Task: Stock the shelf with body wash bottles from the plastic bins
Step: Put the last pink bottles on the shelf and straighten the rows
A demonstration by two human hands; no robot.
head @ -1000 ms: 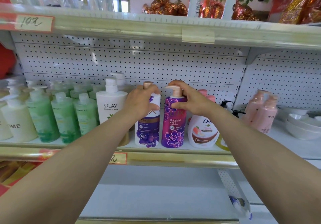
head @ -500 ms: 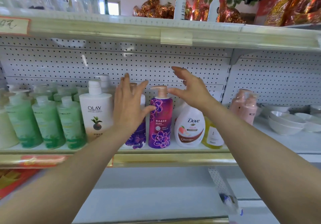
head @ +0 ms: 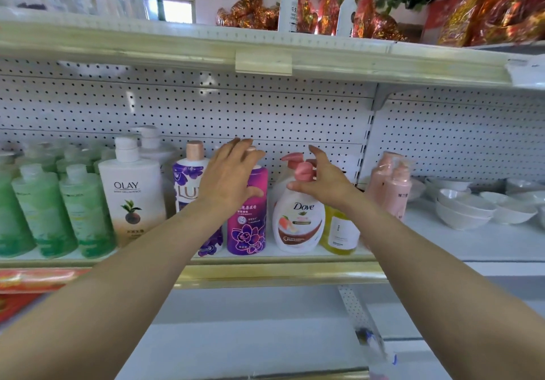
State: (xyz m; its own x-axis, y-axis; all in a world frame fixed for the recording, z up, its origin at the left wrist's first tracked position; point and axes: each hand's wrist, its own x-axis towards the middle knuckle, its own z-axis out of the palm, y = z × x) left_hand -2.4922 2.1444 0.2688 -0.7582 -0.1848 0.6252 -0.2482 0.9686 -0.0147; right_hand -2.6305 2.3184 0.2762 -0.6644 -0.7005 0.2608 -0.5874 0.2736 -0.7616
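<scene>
Body wash bottles stand in a row on the middle shelf [head: 295, 273]. My left hand [head: 228, 174] is spread open in front of the top of the magenta flowered bottle [head: 247, 226], hiding its pump. To its left stands the purple and white Lux bottle [head: 187, 185]. My right hand [head: 323, 183] is open, its fingers curved beside the pink pump of the white Dove bottle [head: 298, 223]; I cannot tell whether they touch it. No plastic bin is in view.
A white Olay bottle [head: 132, 199] and several green bottles [head: 44, 211] fill the shelf's left. A yellow bottle [head: 339, 229], pink bottles [head: 392, 190] and stacked white bowls [head: 466, 205] sit to the right. The upper shelf [head: 265, 55] hangs overhead with spray bottles.
One second ago each hand was shut on a purple bottle's pump. Both let go and opened, then shifted right: the left to the magenta bottle, the right to the Dove pump.
</scene>
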